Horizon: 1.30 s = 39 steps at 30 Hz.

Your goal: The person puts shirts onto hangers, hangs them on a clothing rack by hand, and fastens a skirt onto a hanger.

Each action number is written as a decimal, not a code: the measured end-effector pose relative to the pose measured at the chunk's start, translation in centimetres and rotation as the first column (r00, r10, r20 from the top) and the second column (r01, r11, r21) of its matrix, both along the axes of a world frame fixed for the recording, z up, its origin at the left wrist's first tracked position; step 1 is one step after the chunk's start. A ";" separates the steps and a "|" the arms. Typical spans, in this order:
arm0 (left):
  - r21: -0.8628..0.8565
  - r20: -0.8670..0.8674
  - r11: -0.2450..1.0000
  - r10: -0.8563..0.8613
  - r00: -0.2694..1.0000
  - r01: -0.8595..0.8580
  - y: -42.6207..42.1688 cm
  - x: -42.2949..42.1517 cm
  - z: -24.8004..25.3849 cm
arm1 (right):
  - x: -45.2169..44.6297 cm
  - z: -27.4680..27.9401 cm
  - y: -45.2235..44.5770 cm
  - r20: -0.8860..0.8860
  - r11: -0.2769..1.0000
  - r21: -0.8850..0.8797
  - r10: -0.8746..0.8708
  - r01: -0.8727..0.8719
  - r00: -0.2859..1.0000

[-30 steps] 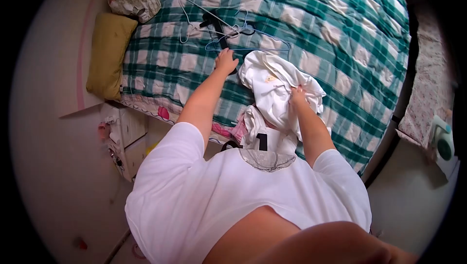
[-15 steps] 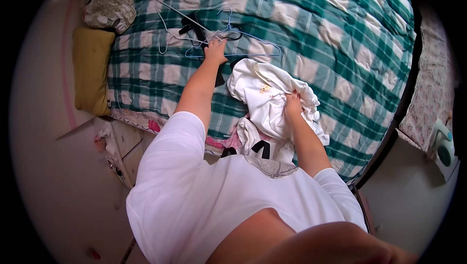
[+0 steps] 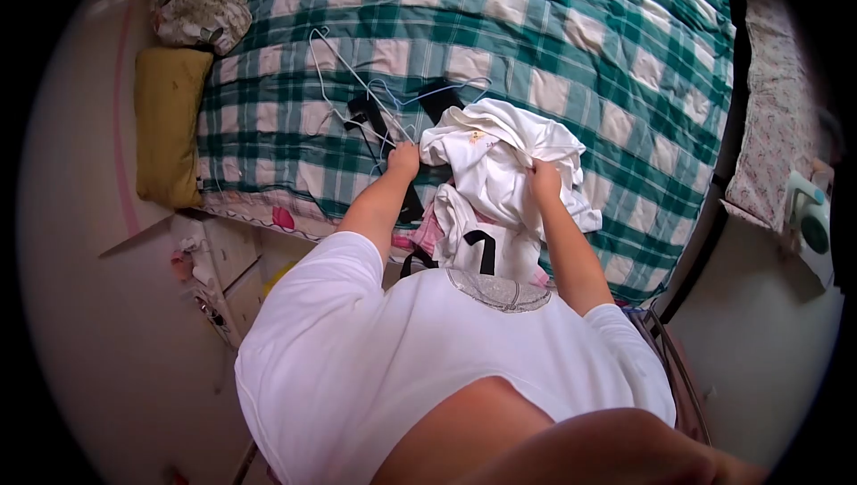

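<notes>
My left hand (image 3: 403,159) is closed on the near ends of the thin clothes hangers, just left of the white garment. The white hanger (image 3: 344,65) slants up and to the left from it. A light blue hanger (image 3: 446,87) reaches up and to the right, partly over black items. My right hand (image 3: 544,183) grips a crumpled white shirt (image 3: 500,177) with a small yellow print, its fingers partly in the folds. Black hangers or straps (image 3: 370,119) lie on the quilt beside my left hand; their exact shape is unclear.
A green and white checked quilt (image 3: 571,29) covers the bed. More white and pink clothing (image 3: 455,221) with a black strap (image 3: 486,253) lies close to my body. An olive pillow (image 3: 170,128) sits at the left edge, below a patterned bundle (image 3: 203,3). A drawer unit (image 3: 230,248) stands at left.
My left hand has closed and drawn back toward me, bringing the white and blue hangers along; the blue one has turned. My right hand stays on the shirt.
</notes>
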State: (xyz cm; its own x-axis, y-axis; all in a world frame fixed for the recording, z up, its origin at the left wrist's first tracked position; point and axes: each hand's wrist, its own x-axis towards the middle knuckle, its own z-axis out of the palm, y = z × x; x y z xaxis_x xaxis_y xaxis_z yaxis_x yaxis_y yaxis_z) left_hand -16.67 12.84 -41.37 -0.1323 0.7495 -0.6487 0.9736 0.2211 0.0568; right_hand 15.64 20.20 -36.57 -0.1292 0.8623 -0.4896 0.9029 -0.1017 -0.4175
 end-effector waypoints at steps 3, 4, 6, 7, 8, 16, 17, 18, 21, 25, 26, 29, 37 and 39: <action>0.192 -0.014 0.981 0.029 0.999 -0.026 -2.3 1.5 1.6 | 1.0 2.3 -2.4 -0.123 0.989 0.071 -0.122 0.131 0.985; 0.213 0.034 0.974 0.079 0.996 -0.084 -2.3 1.8 2.4 | 1.4 3.6 -2.9 -0.213 0.974 0.085 -0.189 0.211 0.959; 0.255 0.129 0.947 0.169 0.977 -0.197 -1.5 2.0 3.7 | 2.2 5.0 -4.1 -0.280 0.963 0.120 -0.201 0.242 0.939; 0.258 0.239 0.922 0.230 0.943 -0.290 -1.2 2.0 4.2 | 2.8 5.4 -4.7 -0.253 0.970 0.148 -0.153 0.194 0.955; 0.286 0.315 0.890 0.262 0.912 -0.354 -1.1 2.3 5.0 | 3.3 6.1 -5.3 -0.224 0.973 0.176 -0.105 0.146 0.969; 0.474 0.611 0.637 0.259 0.748 -0.608 0.1 7.2 15.0 | 3.1 15.4 -8.5 -0.748 0.895 0.082 -0.236 0.438 0.620; 0.495 0.630 0.622 0.224 0.744 -0.607 -0.1 8.4 16.7 | 3.3 16.3 -8.2 -0.707 0.911 0.143 -0.180 0.388 0.684; 0.517 0.646 0.607 0.185 0.740 -0.603 -0.2 9.5 18.6 | 3.2 16.6 -7.7 -0.741 0.915 0.118 -0.177 0.386 0.648; 0.616 0.591 0.640 0.010 0.807 -0.459 -2.2 13.7 23.5 | 2.6 20.7 -6.3 -0.818 0.924 -0.235 -0.356 0.303 0.452; 0.738 0.491 0.648 -0.320 0.810 -0.191 -4.7 18.2 25.7 | 0.9 22.0 -5.4 -0.707 0.843 -0.441 -0.538 0.309 0.459; 0.741 0.489 0.643 -0.321 0.811 -0.193 -5.1 19.0 26.1 | 0.8 21.4 -5.4 -0.711 0.841 -0.430 -0.539 0.328 0.451; 0.698 0.520 0.694 -0.317 0.793 -0.180 -5.8 20.1 27.4 | 1.6 22.8 -6.3 -0.800 0.880 -0.420 -0.474 0.221 0.367; 0.588 0.725 0.693 -0.222 0.652 -0.417 -5.7 18.9 23.5 | 4.3 28.4 -7.4 -0.922 0.971 -0.088 0.005 -0.224 0.386; 0.098 0.904 0.887 0.111 0.413 -0.452 -5.8 18.4 23.6 | 4.5 29.3 -7.4 -0.917 0.957 -0.004 0.112 -0.289 0.384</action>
